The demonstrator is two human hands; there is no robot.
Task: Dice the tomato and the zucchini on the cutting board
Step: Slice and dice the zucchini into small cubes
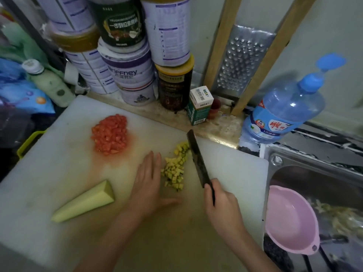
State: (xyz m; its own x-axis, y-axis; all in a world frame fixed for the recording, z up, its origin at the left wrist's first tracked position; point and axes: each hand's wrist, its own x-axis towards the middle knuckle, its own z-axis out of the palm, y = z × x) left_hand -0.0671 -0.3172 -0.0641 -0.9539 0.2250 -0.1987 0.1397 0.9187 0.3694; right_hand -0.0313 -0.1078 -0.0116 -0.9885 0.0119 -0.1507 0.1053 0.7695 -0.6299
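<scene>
Yellow zucchini dice penned between the flat, straight-fingered left hand and the knife. My right hand grips its handle, likely gathering them.

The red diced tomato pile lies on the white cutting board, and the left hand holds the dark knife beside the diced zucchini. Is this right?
No. In the head view the right hand grips the dark knife beside the diced zucchini; the left hand lies flat. The rest holds.

left hand flat beside diced zucchini, right hand gripping knife
</scene>
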